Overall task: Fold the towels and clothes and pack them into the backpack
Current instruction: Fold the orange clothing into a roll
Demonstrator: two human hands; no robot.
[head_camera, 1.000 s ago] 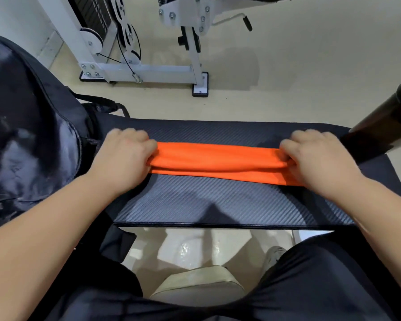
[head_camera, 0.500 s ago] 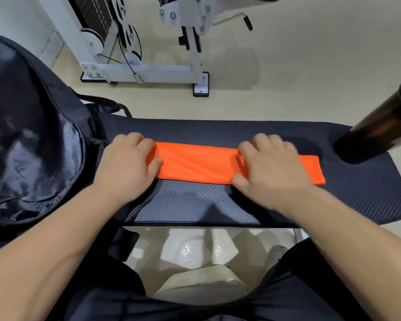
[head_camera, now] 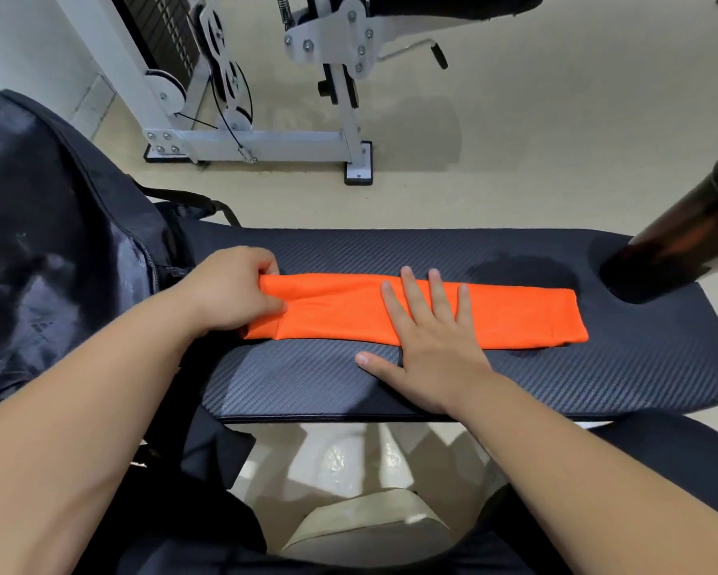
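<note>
On the counter (head_camera: 515, 379), the left hand (head_camera: 232, 290) pinches the near end of the folded orange cloth (head_camera: 515, 313) beside the backpack (head_camera: 58, 242), while the right hand (head_camera: 436, 342) presses it with flat, straight fingers (head_camera: 413, 294).

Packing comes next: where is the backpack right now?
In the head view, the backpack sits at the bench's left end, beside the left hand pinching the orange cloth.

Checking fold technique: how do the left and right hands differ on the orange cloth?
The left hand pinches the orange cloth with curled fingers; the right hand lies flat, fingers straight and spread. The left hand is at the cloth's end by the backpack; the right hand is near its middle. Both touch it.
</note>
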